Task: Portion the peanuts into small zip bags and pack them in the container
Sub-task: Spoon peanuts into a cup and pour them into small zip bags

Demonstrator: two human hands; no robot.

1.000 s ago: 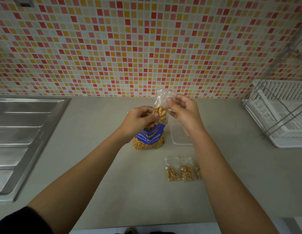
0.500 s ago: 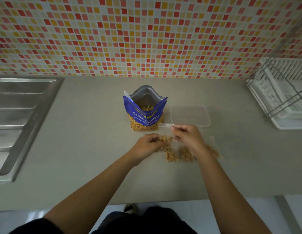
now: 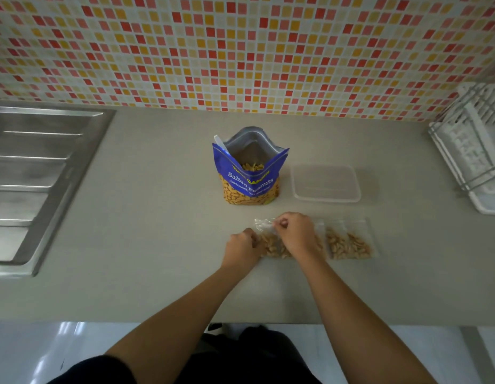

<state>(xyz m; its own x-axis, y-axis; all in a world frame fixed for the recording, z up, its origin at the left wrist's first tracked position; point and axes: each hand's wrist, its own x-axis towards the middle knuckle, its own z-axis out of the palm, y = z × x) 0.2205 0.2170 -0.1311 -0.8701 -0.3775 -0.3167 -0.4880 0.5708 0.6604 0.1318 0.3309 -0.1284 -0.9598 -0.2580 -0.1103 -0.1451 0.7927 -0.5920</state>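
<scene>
Sealing small zip bag on tabletop just in front of peanut pouch: your right hand pinches zip strip, left hand grips peanut end. Slide your fingers along whole strip, squeezing air out. Filled bags front-right of pouch; container right of pouch.

Both forearms reach forward; the left hand and right hand, fingers curled, pinch a small clear plastic zip bag.

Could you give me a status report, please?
Left hand and right hand grip small clear zip bag of peanuts. Clear rectangular plastic container holds no bags. Nothing in the way.
</scene>
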